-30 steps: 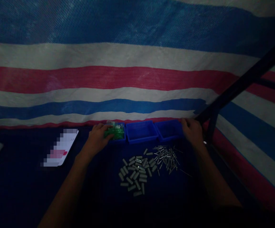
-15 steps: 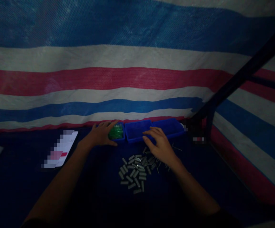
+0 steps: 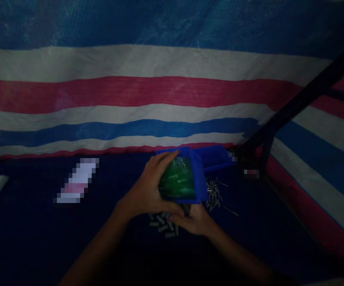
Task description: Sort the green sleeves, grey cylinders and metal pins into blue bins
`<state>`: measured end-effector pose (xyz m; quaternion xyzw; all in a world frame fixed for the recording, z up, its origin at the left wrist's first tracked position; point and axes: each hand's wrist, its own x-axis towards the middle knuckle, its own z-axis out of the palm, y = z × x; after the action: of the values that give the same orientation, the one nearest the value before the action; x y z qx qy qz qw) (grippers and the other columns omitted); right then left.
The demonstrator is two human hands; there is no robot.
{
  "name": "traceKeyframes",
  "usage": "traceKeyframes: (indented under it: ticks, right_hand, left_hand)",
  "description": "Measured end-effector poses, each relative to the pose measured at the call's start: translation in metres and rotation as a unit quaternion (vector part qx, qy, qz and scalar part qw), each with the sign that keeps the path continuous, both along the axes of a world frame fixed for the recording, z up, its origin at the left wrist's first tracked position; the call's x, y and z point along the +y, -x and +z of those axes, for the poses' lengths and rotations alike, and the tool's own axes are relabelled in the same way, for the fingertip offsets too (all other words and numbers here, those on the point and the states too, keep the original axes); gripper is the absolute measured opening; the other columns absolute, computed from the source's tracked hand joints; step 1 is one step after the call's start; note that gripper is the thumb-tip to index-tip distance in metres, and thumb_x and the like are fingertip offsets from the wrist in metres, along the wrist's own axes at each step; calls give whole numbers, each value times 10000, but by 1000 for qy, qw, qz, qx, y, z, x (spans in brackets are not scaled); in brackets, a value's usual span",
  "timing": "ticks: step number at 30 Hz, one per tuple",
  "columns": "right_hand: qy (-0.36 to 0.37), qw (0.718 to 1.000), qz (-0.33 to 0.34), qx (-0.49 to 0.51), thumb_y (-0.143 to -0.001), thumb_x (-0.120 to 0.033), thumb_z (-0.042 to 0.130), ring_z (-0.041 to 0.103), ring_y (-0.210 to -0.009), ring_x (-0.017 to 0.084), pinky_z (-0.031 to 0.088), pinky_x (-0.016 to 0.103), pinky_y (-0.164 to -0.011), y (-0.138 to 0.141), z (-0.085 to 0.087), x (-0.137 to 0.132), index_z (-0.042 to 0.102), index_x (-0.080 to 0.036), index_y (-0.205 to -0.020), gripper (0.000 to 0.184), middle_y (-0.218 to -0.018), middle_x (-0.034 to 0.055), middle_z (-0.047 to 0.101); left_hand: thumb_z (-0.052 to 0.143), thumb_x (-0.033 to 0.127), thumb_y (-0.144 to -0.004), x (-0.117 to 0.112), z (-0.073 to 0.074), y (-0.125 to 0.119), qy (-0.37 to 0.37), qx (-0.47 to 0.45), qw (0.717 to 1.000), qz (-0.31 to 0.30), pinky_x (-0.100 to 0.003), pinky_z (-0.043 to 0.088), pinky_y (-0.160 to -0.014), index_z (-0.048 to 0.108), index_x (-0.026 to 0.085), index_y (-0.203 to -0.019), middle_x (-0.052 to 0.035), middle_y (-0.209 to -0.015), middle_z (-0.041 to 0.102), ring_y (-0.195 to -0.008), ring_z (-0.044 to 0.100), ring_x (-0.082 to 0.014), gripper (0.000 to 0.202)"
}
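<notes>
My left hand [image 3: 150, 190] is wrapped around the left side of a small blue plastic bin [image 3: 200, 180], thumb low and fingers along its upper edge. The bin is raised off the table and tilted, its opening facing me. Inside is a bunch of green, glossy material [image 3: 177, 178] that looks like plastic-wrapped pieces. My right hand [image 3: 194, 220] is just below the bin's lower edge, thumb pointing left; its fingers are hidden behind the bin. Under both hands lies a pile of short grey metal cylinders [image 3: 162, 227], partly covered by the bin and the hands.
Another blue bin [image 3: 213, 157] stands at the back, and one more shows only its rim [image 3: 186, 150] behind the raised bin. Thin metal pins [image 3: 213, 194] lie scattered right of the cylinders. A blurred-out phone-like slab [image 3: 78, 180] is at left. Striped sheeting [image 3: 130, 91] walls the back.
The left hand has picked up the bin with the green contents from the back row and brought it right and nearer. My right hand has moved down from the middle bin to beneath it.
</notes>
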<state>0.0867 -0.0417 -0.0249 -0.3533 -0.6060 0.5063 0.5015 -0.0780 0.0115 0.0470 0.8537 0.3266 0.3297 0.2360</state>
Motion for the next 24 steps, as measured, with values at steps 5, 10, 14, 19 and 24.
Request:
traceKeyframes:
  ticks: [5,10,14,19,24]
  right_hand:
    - [46,990,-120,52,-560,-598,687,629,-891,257,534,396,-763,-16,7,12,509,-260,-1121,679,-928,79,663]
    - [36,986,-152,62,-594,-546,693,642,-774,224,538,386,-737,-25,12,7,556,-264,-1013,523,-812,48,665]
    - [55,992,-97,63,-614,-466,711,614,-609,184,546,371,-654,-35,13,2,592,-269,-850,330,-629,-12,612]
    - [86,992,-71,63,-602,-469,723,572,-533,163,524,335,-529,-40,10,0,608,-281,-890,363,-602,-27,587]
    - [88,991,-55,83,-582,-498,730,584,-572,169,535,338,-561,-36,13,1,569,-303,-1088,566,-680,-15,621]
  left_hand:
    - [503,743,-619,3,-29,-48,-15,-74,997,-18,-544,208,-1056,156,261,-1396,-131,-1441,184,-1307,214,-341,977]
    - [452,652,-751,-9,-25,-58,-14,-90,996,20,-492,292,-1030,212,273,-1370,-120,-1396,239,-1280,275,-304,764]
    - [475,597,-779,-14,-18,-52,-6,-81,996,32,-456,366,-980,275,273,-1327,-109,-1273,361,-1186,387,-275,668]
    - [618,547,-702,-13,-5,-43,-12,12,1000,17,-440,407,-949,302,290,-1301,-86,-1240,395,-1141,429,-266,725]
    - [565,465,-780,-20,3,-40,9,69,998,3,-466,372,-986,196,261,-1371,-110,-1319,382,-1192,402,-285,726]
